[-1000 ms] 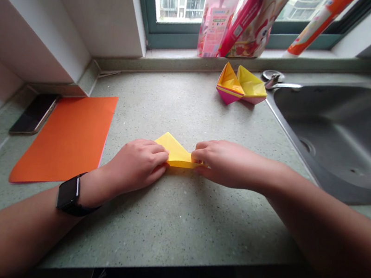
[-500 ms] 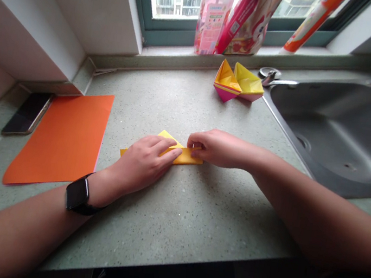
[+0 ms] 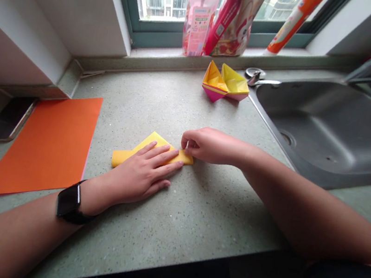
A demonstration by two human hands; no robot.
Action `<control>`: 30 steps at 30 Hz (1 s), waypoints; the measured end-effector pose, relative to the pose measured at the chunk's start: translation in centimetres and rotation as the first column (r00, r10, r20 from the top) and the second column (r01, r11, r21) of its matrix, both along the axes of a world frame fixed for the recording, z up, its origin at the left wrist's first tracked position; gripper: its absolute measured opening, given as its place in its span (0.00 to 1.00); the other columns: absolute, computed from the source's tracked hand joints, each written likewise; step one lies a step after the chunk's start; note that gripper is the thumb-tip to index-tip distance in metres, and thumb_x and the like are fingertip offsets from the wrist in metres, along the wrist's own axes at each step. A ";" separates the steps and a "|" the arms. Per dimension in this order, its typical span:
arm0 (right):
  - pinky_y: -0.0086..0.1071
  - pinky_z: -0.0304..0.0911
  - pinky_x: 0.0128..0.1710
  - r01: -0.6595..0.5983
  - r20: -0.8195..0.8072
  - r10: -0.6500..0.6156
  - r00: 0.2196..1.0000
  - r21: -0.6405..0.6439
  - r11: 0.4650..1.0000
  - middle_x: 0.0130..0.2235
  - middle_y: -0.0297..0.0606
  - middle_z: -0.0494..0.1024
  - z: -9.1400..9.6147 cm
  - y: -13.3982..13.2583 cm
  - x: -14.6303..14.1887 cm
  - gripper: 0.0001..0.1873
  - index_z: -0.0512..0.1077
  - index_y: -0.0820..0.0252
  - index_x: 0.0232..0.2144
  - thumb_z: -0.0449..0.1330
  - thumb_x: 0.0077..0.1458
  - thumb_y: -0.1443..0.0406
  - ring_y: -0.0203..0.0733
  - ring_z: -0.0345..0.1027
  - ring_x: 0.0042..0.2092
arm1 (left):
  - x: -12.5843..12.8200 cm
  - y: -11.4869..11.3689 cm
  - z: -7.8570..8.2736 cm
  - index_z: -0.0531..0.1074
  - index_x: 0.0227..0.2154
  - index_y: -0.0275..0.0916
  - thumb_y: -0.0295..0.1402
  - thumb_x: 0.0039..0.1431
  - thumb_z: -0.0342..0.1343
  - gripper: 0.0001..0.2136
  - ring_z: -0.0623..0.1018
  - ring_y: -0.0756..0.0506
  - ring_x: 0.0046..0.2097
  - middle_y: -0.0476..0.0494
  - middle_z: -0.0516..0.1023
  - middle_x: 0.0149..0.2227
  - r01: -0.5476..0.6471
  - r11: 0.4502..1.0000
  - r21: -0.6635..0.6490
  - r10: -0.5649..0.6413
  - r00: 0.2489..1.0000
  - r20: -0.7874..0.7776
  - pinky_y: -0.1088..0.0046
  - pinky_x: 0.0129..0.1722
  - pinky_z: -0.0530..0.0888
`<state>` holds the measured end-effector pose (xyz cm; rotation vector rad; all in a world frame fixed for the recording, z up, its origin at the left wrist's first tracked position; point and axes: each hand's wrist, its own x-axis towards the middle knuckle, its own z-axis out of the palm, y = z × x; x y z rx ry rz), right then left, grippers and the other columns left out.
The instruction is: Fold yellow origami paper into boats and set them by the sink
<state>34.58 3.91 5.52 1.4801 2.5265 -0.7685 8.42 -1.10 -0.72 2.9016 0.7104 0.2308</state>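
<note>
Left hand [image 3: 142,177] is lying flat and open with the fingers spread, pressing the yellow paper [image 3: 122,157] down on the countertop [image 3: 174,212], while the right hand [image 3: 207,145] is pinching the right end of this paper with curled fingertips. The paper is already showing several folds, a narrow band with a triangle flap at its far edge. It is looking flat, though, not yet shaped like the two folded paper boats [image 3: 225,82] sitting further away beside the sink [image 3: 331,129], and an orange sheet [image 3: 44,142] is lying unfolded at the left, with a phone [image 3: 7,118] just beside it
</note>
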 end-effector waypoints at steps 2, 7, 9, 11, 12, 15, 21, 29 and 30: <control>0.31 0.57 0.35 0.009 0.020 -0.009 1.000 -0.004 1.000 0.38 0.40 0.85 0.2 0.0 0.0 0.14 0.82 0.58 0.48 0.61 0.63 0.69 0.41 0.71 0.35 | -0.1 0.1 -0.1 0.62 0.76 0.45 0.45 0.82 0.47 0.26 0.64 0.30 0.77 0.34 0.65 0.76 0.003 1.000 -0.022 -0.003 1.000 -0.001 0.35 0.76 0.58; 0.31 0.56 0.34 0.015 0.025 -0.015 1.000 -0.016 1.000 0.36 0.38 0.84 0.2 0.0 0.0 0.15 0.82 0.57 0.49 0.62 0.62 0.69 0.40 0.71 0.34 | -0.1 0.2 0.0 0.61 0.76 0.45 0.46 0.82 0.46 0.26 0.63 0.30 0.77 0.36 0.64 0.77 0.007 1.000 -0.030 -0.008 1.000 -0.019 0.36 0.76 0.58; 0.31 0.56 0.34 0.014 0.013 -0.014 1.000 -0.024 1.000 0.36 0.38 0.84 0.1 0.1 0.1 0.15 0.82 0.57 0.49 0.63 0.61 0.69 0.40 0.71 0.34 | 0.0 0.2 0.0 0.62 0.76 0.44 0.46 0.82 0.45 0.26 0.63 0.30 0.77 0.36 0.63 0.77 0.008 1.000 -0.028 -0.009 1.000 -0.020 0.35 0.76 0.58; 0.31 0.55 0.34 0.009 0.000 -0.009 1.000 -0.020 1.000 0.35 0.37 0.84 0.0 0.1 0.1 0.15 0.82 0.57 0.49 0.63 0.60 0.69 0.40 0.71 0.34 | -0.1 0.2 0.0 0.62 0.76 0.45 0.46 0.82 0.46 0.26 0.64 0.29 0.77 0.35 0.63 0.77 0.010 0.999 -0.030 -0.011 1.000 -0.013 0.35 0.76 0.59; 0.32 0.55 0.34 0.005 -0.005 -0.006 1.000 -0.017 1.000 0.35 0.37 0.84 -0.1 0.1 0.2 0.14 0.82 0.57 0.48 0.63 0.60 0.69 0.40 0.71 0.34 | -0.1 0.3 -0.1 0.62 0.76 0.45 0.46 0.82 0.47 0.26 0.64 0.29 0.77 0.35 0.63 0.77 0.011 0.999 -0.032 -0.011 1.000 -0.008 0.35 0.76 0.59; 0.32 0.56 0.34 0.001 -0.012 -0.001 1.000 -0.020 1.000 0.35 0.36 0.84 -0.1 0.1 0.3 0.14 0.82 0.57 0.48 0.63 0.61 0.69 0.40 0.71 0.34 | -0.1 0.3 -0.2 0.63 0.76 0.46 0.46 0.81 0.48 0.26 0.64 0.29 0.77 0.35 0.64 0.77 0.009 0.999 -0.033 -0.009 1.000 0.003 0.34 0.75 0.60; 0.32 0.57 0.36 -0.007 -0.038 0.004 0.999 -0.065 0.998 0.40 0.37 0.85 -0.2 0.3 0.5 0.17 0.80 0.56 0.50 0.69 0.60 0.60 0.42 0.74 0.37 | -0.1 0.4 -0.3 0.61 0.77 0.45 0.47 0.82 0.47 0.27 0.63 0.29 0.77 0.35 0.63 0.77 0.012 1.000 -0.023 -0.012 1.000 -0.011 0.35 0.75 0.60; 0.33 0.58 0.35 -0.033 -0.034 0.030 0.999 -0.078 0.996 0.40 0.36 0.84 -0.3 0.4 0.6 0.20 0.79 0.55 0.52 0.70 0.57 0.60 0.42 0.73 0.37 | -0.2 0.5 -0.1 0.58 0.78 0.45 0.47 0.82 0.46 0.28 0.64 0.29 0.77 0.35 0.63 0.77 0.024 1.000 -0.008 -0.025 0.999 -0.029 0.38 0.75 0.61; 0.33 0.58 0.35 -0.034 -0.035 0.031 0.999 -0.078 0.996 0.40 0.36 0.84 -0.3 0.4 0.6 0.20 0.78 0.55 0.51 0.70 0.57 0.61 0.42 0.73 0.37 | -0.2 0.6 -0.1 0.58 0.78 0.45 0.47 0.82 0.46 0.28 0.64 0.29 0.77 0.35 0.63 0.77 0.027 1.000 -0.007 -0.027 0.999 -0.028 0.39 0.75 0.61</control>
